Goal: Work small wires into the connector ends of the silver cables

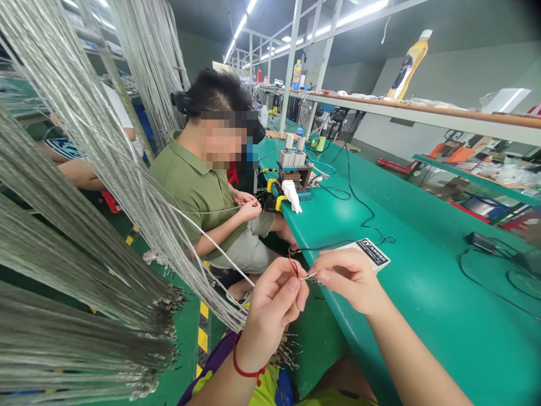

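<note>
Right up close, on the left wrist, a red string bracelet [249, 366]. Now to the fingers: pinching tight with the left hand [279, 296], holding the red and dark wires [293, 264] as well as one end of a pale wire [307, 277]. Gripping narrow with the right hand [350, 276] too, thumb and fingertip closed on that same pale wire's other end. All of it up in the air, between both hands, in front of the surface's left edge. Behind the left hand, a white cable [215, 244] slanting up to the left; cannot tell just how joined to the wires.

Over to the green surface [422, 293]: near its left edge, a black-and-white card [367, 252], partly behind the right hand; toward its right edge, a black adapter [482, 242] with looping leads. Out left, great hanging bundles of silvery cables [97, 107]. Beyond, a seated co-worker [190, 180] in a green shirt, both hands on a thin cable [207, 212]. At the surface's far left corner, a small machine [295, 169], with a white cloth-like piece [291, 195] hanging at its front. Higher up, on the shelf [443, 110], a tilted-looking yellow bottle [409, 66].
</note>
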`<action>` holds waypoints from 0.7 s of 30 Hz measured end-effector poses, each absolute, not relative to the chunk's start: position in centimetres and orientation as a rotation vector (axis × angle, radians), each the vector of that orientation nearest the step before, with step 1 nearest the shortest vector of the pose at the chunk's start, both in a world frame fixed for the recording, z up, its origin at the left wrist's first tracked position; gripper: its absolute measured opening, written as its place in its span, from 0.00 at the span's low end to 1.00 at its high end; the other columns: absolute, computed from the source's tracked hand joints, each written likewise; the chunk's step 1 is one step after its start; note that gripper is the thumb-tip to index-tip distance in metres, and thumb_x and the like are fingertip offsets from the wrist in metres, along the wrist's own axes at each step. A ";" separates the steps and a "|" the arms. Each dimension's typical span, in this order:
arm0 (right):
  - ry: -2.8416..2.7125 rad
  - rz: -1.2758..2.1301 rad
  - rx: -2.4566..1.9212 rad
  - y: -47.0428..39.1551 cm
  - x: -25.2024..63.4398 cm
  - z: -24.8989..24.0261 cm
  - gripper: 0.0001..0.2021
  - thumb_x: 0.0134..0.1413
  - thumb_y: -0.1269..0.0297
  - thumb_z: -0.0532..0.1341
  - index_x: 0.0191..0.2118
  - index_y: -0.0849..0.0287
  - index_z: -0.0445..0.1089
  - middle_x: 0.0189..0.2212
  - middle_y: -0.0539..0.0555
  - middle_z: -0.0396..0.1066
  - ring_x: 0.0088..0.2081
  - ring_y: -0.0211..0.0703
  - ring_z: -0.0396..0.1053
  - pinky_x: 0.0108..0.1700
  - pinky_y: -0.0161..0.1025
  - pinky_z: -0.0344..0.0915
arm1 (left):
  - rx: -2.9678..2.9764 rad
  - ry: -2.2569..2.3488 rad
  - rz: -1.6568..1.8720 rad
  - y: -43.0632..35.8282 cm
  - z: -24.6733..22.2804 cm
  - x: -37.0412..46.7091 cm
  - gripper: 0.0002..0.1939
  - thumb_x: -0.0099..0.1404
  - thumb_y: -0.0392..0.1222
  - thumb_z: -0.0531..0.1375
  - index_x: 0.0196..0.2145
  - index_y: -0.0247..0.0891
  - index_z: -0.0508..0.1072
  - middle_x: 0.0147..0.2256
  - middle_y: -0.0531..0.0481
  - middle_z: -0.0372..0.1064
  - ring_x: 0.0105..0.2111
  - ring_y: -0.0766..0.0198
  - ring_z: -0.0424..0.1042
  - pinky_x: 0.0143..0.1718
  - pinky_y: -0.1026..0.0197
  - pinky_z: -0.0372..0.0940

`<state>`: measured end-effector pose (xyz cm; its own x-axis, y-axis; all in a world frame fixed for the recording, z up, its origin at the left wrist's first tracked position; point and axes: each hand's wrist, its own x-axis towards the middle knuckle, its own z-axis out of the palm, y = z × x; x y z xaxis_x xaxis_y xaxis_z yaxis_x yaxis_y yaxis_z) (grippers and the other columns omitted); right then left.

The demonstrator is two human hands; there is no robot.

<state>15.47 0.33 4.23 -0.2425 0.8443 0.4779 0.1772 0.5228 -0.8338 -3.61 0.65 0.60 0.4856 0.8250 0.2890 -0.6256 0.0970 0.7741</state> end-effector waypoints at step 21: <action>-1.762 0.859 -1.034 -0.5 16.7 6.5 0.09 0.60 0.69 0.64 0.29 0.58 0.79 0.23 0.50 0.73 0.26 0.39 0.64 0.29 0.37 0.58 | 1.469 0.551 0.986 0.5 0.6 -2.9 0.04 0.76 0.39 0.58 0.40 0.40 0.66 0.28 0.58 0.59 0.25 0.69 0.56 0.26 0.67 0.53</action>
